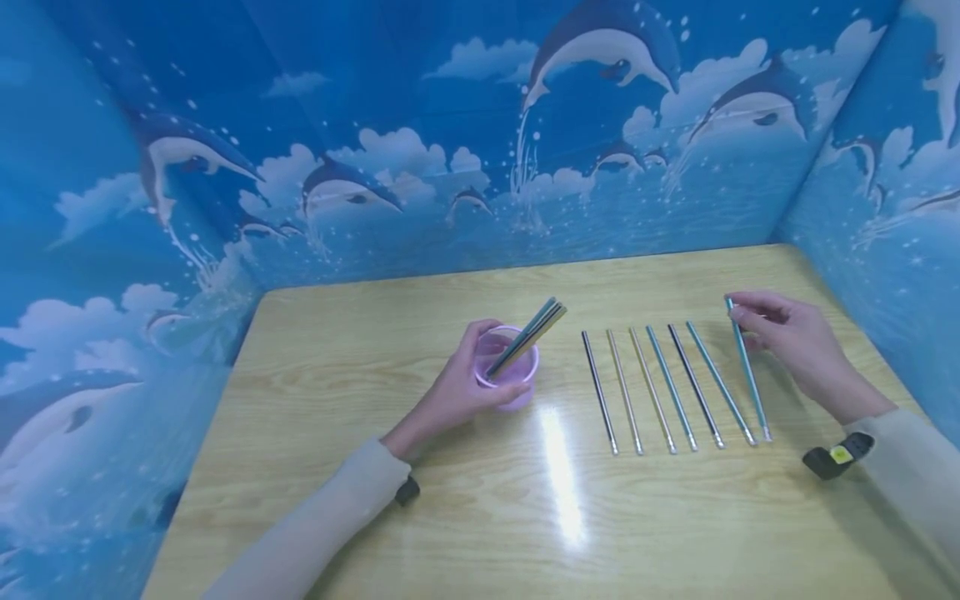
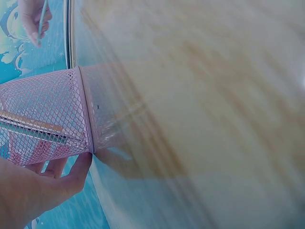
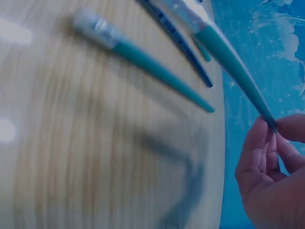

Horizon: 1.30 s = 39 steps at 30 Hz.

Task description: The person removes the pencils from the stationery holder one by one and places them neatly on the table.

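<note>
My left hand (image 1: 468, 371) grips a pink mesh pencil cup (image 1: 517, 396), fingers and thumb round its side. Several pencils (image 1: 528, 337) lean out of the cup to the right. At the right, my right hand (image 1: 787, 333) pinches a teal pencil (image 1: 744, 358) by its far end, between thumb and fingertips. The right wrist view shows this held pencil (image 3: 233, 67) tilted, its white eraser end raised above the table. Left of it, several pencils (image 1: 662, 387) lie in a spaced row, eraser ends toward me; they are teal, dark blue and pale gold.
The wood-grain table (image 1: 360, 333) has rounded far corners. Dolphin-print sheets (image 1: 420, 125) stand along its back and sides. A dark wrist device (image 1: 838, 455) sits at my right cuff, another (image 1: 407, 492) at my left. A bright light reflection lies at mid-table.
</note>
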{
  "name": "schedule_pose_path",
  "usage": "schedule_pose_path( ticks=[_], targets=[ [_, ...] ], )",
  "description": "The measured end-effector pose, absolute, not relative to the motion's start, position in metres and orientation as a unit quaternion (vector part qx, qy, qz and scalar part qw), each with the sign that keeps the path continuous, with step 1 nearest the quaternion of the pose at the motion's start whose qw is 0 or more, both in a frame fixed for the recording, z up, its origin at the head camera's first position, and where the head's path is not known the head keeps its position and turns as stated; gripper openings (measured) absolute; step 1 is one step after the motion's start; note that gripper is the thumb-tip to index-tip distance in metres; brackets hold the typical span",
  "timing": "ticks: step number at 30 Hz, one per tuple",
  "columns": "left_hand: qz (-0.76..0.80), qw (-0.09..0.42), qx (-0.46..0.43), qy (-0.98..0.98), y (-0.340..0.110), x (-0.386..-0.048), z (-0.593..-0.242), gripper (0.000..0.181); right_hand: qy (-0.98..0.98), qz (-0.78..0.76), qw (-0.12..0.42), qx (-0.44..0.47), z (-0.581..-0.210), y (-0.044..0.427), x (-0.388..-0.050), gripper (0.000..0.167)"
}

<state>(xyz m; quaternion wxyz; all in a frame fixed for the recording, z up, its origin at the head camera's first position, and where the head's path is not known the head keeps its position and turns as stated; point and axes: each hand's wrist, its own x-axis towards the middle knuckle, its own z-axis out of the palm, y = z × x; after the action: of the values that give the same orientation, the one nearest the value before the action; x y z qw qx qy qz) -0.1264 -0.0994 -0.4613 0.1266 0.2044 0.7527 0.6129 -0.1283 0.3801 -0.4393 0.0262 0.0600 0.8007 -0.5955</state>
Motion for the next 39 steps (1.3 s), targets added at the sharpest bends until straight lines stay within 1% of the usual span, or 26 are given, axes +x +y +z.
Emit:
schedule_pose_path(
  ticks=[2, 6, 8, 19, 30, 39],
  targets=[
    [0.612, 0.128, 0.205, 0.753, -0.100, -0.126, -0.461, 0.088, 0.831, -0.552, 0.041, 0.062, -0.445, 0.383, -0.133, 0.030],
    [0.613, 0.129, 0.204, 0.752, -0.100, -0.126, -0.461, 0.087, 0.874, -0.479, 0.060, 0.058, -0.453, 0.387, -0.141, 0.051],
    [0.614, 0.128, 0.205, 0.752, -0.099, -0.126, -0.461, 0.087, 0.885, -0.458, 0.065, 0.055, -0.455, 0.386, -0.144, 0.055],
    [0.616, 0.126, 0.208, 0.749, -0.099, -0.127, -0.462, 0.088, 0.911, -0.400, 0.094, 0.030, -0.460, 0.381, -0.154, 0.046],
    [0.610, 0.125, 0.207, 0.755, -0.099, -0.126, -0.461, 0.087, 0.934, -0.347, 0.078, 0.020, -0.463, 0.378, -0.156, 0.042],
    [0.616, 0.127, 0.204, 0.751, -0.099, -0.125, -0.461, 0.087, 0.945, -0.321, 0.054, 0.025, -0.465, 0.372, -0.153, 0.038]
  ],
)
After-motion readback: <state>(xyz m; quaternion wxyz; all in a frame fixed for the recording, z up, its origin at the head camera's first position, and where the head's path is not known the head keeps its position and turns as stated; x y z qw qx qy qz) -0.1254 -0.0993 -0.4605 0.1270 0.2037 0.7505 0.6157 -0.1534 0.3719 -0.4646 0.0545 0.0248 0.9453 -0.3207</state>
